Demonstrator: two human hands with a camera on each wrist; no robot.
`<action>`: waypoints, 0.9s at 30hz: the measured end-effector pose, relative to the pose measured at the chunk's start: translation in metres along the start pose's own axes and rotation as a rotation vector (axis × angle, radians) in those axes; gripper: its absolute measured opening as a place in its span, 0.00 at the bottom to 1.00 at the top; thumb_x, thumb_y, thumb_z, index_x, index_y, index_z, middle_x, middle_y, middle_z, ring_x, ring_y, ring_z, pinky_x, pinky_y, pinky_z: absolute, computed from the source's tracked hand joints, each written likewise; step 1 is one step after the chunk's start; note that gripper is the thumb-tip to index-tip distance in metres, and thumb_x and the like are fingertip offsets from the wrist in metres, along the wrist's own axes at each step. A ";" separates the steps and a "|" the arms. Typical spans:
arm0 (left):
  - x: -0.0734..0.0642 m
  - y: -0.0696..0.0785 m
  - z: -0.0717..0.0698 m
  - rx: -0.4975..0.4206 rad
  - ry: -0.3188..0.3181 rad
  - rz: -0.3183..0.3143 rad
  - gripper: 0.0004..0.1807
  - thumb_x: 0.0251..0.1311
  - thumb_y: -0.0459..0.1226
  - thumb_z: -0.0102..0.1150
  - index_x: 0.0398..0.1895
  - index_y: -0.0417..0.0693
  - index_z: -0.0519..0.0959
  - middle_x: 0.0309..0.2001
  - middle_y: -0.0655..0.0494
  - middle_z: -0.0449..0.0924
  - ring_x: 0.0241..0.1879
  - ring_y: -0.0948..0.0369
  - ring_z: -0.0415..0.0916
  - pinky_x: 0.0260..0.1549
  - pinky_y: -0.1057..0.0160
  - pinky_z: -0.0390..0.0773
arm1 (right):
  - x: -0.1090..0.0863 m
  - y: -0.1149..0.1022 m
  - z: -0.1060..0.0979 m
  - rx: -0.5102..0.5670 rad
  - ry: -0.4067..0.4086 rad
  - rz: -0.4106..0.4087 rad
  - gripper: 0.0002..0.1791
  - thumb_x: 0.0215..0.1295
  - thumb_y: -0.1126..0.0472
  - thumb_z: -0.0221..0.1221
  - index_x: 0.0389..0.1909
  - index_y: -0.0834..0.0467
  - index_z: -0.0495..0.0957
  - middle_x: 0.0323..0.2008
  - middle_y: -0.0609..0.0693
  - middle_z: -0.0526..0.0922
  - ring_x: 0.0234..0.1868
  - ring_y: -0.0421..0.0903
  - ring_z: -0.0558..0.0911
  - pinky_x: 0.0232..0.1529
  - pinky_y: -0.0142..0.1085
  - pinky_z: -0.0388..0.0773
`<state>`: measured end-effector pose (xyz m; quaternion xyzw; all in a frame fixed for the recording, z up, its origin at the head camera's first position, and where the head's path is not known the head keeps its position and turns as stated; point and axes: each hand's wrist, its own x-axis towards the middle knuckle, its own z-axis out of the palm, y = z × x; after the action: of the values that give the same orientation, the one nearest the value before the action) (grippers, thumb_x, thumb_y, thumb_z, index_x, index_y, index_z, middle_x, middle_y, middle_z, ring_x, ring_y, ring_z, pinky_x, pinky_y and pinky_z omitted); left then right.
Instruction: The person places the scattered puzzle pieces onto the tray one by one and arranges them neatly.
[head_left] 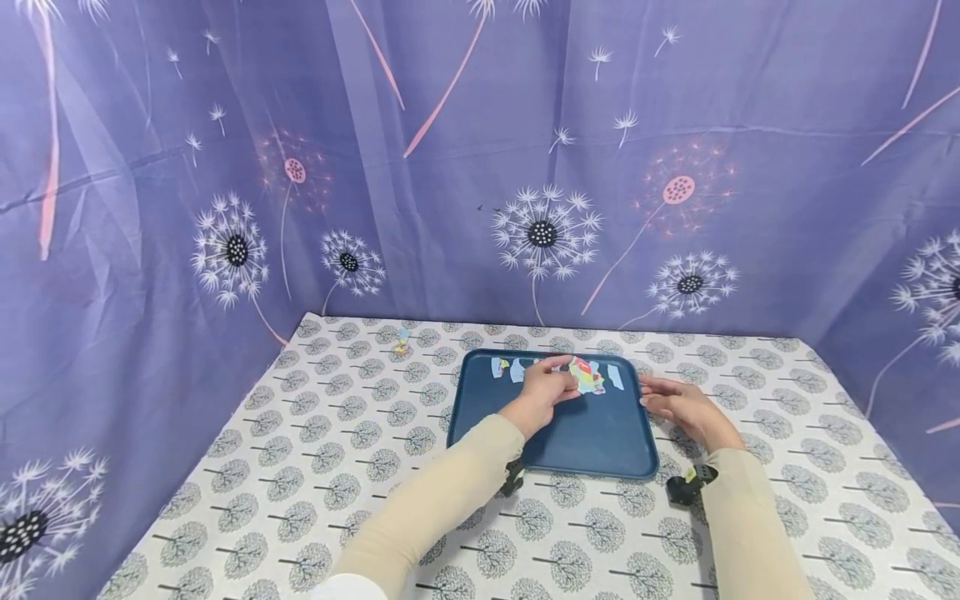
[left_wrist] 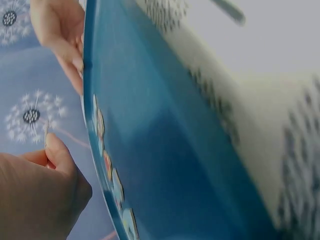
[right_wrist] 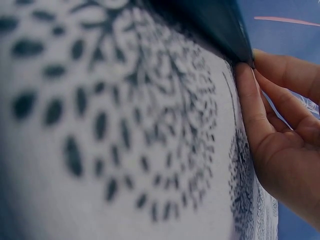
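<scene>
Over the far part of a dark blue tray [head_left: 577, 437], my left hand [head_left: 543, 387] pinches a thin flat piece between thumb and fingers; the left wrist view shows this piece [left_wrist: 47, 131] edge-on. Beside the fingertips is a colourful patch of puzzle pieces [head_left: 587, 375] in red, yellow, green and pale blue; where the held piece ends and the patch begins, I cannot tell. My right hand [head_left: 686, 408] holds the tray's right rim, with thumb and fingers at the edge [right_wrist: 245, 55]. A pale blue piece [head_left: 615, 377] lies near that rim.
More small pieces [head_left: 500, 367] lie along the tray's far edge, left of my left hand. Off the tray, a small blue and yellow piece [head_left: 401, 342] lies at the back left of the tree-patterned tablecloth [head_left: 300, 467]. A purple dandelion curtain [head_left: 450, 233] stands behind the table.
</scene>
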<state>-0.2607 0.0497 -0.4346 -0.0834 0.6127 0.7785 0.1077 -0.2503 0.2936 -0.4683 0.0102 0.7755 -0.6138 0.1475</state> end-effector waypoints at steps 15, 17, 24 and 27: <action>-0.009 -0.026 0.038 0.016 0.073 -0.041 0.26 0.45 0.13 0.53 0.49 0.36 0.81 0.34 0.49 0.76 0.21 0.62 0.74 0.33 0.60 0.87 | -0.001 0.000 0.001 0.020 -0.009 -0.004 0.37 0.64 0.68 0.56 0.72 0.67 0.54 0.64 0.68 0.63 0.47 0.34 0.76 0.55 0.28 0.77; -0.009 -0.029 0.041 0.029 0.080 -0.050 0.26 0.45 0.13 0.53 0.49 0.36 0.81 0.31 0.49 0.76 0.21 0.62 0.75 0.32 0.61 0.87 | -0.001 -0.001 0.001 0.022 -0.012 -0.003 0.37 0.64 0.68 0.56 0.72 0.67 0.54 0.64 0.69 0.63 0.47 0.34 0.76 0.56 0.28 0.77; -0.011 -0.033 0.050 0.072 0.112 -0.070 0.24 0.45 0.12 0.55 0.46 0.36 0.82 0.37 0.46 0.77 0.26 0.53 0.83 0.30 0.61 0.87 | 0.000 0.000 0.001 -0.012 -0.012 0.007 0.37 0.65 0.67 0.56 0.73 0.66 0.53 0.65 0.69 0.62 0.49 0.35 0.75 0.59 0.33 0.75; -0.013 -0.033 0.053 0.080 0.115 -0.059 0.24 0.43 0.12 0.54 0.45 0.35 0.82 0.34 0.45 0.77 0.26 0.50 0.83 0.29 0.60 0.87 | 0.000 -0.001 0.001 -0.027 -0.008 0.012 0.36 0.65 0.66 0.55 0.73 0.65 0.53 0.65 0.69 0.62 0.50 0.36 0.75 0.62 0.37 0.74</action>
<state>-0.2395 0.1076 -0.4497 -0.1416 0.6456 0.7439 0.0987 -0.2501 0.2927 -0.4675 0.0105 0.7830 -0.6024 0.1545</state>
